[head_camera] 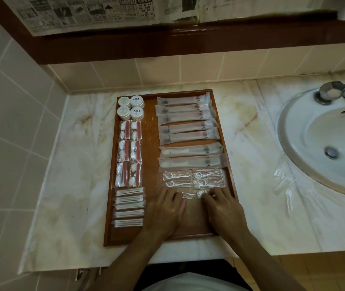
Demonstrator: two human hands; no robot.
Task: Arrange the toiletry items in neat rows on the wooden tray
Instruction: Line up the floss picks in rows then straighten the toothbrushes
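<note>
A wooden tray lies on the marble counter. Its left column holds round white jars, red-and-white packets and cotton-swab packs. The right column holds long frosted sachets and, below them, clear floss-pick packets. My left hand lies flat on the tray, fingertips touching a clear packet in the bottom floss row. My right hand rests beside it, fingertips on another clear packet. Whether either hand pinches its packet is hard to tell.
A white sink with a metal tap sits at the right. Crumpled clear plastic wrappers lie on the counter between tray and sink. Tiled walls close the left and back; newspaper covers the mirror above.
</note>
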